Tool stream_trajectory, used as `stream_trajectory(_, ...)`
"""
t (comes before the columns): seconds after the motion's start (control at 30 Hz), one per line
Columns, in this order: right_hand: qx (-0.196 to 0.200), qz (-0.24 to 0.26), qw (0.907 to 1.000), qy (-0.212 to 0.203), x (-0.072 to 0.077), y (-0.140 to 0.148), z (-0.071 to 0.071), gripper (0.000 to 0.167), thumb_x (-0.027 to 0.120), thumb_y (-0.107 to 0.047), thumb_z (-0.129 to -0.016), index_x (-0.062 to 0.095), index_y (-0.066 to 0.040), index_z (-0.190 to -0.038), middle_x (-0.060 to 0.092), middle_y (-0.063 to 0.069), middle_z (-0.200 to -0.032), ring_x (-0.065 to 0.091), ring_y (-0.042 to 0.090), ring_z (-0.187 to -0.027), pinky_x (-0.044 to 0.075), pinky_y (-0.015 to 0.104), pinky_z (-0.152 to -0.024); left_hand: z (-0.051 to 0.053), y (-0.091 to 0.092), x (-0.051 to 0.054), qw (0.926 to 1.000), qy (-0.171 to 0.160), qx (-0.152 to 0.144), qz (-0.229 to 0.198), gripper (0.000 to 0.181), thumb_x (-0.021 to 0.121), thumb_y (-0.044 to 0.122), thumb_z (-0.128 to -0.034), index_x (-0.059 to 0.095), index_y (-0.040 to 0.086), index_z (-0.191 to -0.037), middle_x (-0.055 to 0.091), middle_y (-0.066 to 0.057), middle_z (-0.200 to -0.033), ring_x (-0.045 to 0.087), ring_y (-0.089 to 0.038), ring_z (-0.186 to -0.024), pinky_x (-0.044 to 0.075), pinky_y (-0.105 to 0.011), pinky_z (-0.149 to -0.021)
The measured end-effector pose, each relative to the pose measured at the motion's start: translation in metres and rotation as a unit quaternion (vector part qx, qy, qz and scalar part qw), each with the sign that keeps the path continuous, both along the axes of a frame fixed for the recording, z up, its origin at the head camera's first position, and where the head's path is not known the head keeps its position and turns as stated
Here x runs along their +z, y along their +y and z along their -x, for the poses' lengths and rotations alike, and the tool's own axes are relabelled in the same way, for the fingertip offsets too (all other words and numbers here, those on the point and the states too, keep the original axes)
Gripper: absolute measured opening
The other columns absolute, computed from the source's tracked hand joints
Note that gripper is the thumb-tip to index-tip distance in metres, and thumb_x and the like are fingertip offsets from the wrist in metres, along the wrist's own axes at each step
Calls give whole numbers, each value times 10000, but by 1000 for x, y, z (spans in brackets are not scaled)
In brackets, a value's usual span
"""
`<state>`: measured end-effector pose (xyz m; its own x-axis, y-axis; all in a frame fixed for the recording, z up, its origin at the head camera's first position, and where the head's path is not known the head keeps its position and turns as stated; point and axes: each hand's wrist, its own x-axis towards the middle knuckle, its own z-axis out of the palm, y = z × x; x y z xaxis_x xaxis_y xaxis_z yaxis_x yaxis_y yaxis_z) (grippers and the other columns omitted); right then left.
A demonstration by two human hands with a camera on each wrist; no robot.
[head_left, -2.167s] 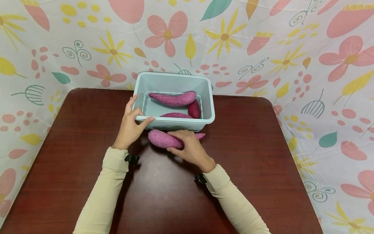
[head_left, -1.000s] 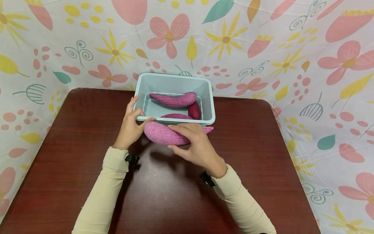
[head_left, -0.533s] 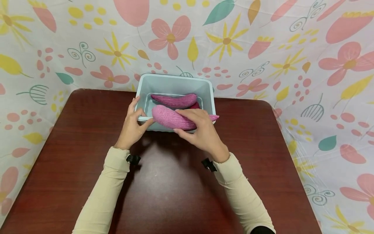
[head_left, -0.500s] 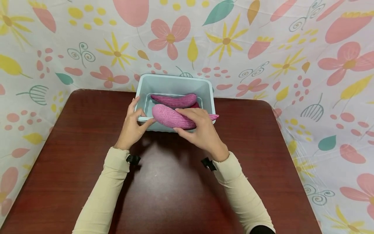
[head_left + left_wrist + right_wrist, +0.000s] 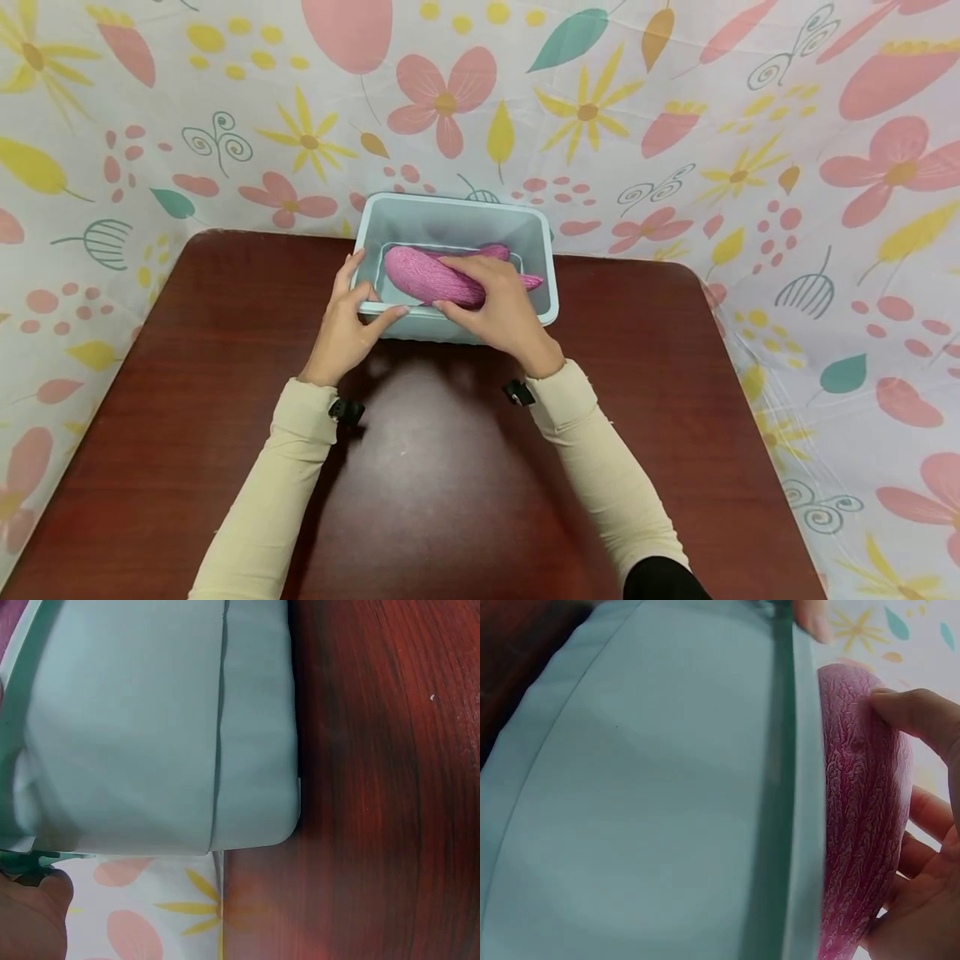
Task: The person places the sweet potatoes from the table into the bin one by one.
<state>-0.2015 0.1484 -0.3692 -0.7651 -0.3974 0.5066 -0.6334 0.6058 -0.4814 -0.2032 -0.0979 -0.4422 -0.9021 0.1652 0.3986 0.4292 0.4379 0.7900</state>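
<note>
My right hand (image 5: 502,304) grips a purple sweet potato (image 5: 420,273), wrinkled and tapering to a tip at the right. It is over the inside of a light blue plastic box (image 5: 450,327), just behind the front rim. In the right wrist view the thumb and fingers lie around the sweet potato (image 5: 847,765) beside the box's rim. My left hand (image 5: 341,329) holds the box's front left corner, thumb along the front rim. Another sweet potato (image 5: 495,250) lies in the box, mostly covered by the held one and the right hand.
The box stands on a dark reddish-brown wooden table (image 5: 420,500), near its back edge. A white floral cloth (image 5: 480,100) hangs behind and at both sides. Each wrist carries a small black camera.
My right hand has lifted the sweet potato off the table in front of the box, carried it over the front rim and lowered it toward the inside. The left hand has stayed at the corner.
</note>
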Motion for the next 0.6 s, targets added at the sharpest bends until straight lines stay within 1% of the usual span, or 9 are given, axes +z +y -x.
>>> stream_trajectory(0.1,-16,-84,9998,-157,-1,-5,9,524,840,-314,-824,684,-127,-1289,734,59,-1223,675,207,-1138,505,373,-975,0,0,-1,10000,18,-26,14,429,793,272,-883,502,-25,-778,244,-155,-1664,151,-242,-1582,375,-529,-1107)
stream_trajectory(0.3,-137,-327,9985,-421,-2,-17,24,512,815,-323,-848,675,-123,-1298,721,69,-1254,656,225,-1164,502,378,-998,1,-1,0,10000,-29,-45,30,431,783,288,-891,489,-9,-790,234,-153,-1667,148,-250,-1582,390,-524,-1074)
stream_trajectory(0.5,-221,-506,9972,-510,-5,-23,36,503,806,-328,-852,680,-109,-1287,723,87,-1242,662,241,-1140,507,390,-981,0,-1,1,9999,-135,-40,1,407,777,280,-896,494,1,-808,223,-112,-1674,133,-273,-1585,369,-548,-1118)
stream_trajectory(0.6,-279,-590,9962,-574,-7,-24,40,503,807,-330,-852,679,-118,-1290,721,87,-1247,663,254,-1129,504,407,-977,0,0,1,9999,-108,-57,-24,393,779,269,-895,487,23,-799,233,-129,-1668,133,-278,-1585,357,-561,-1133)
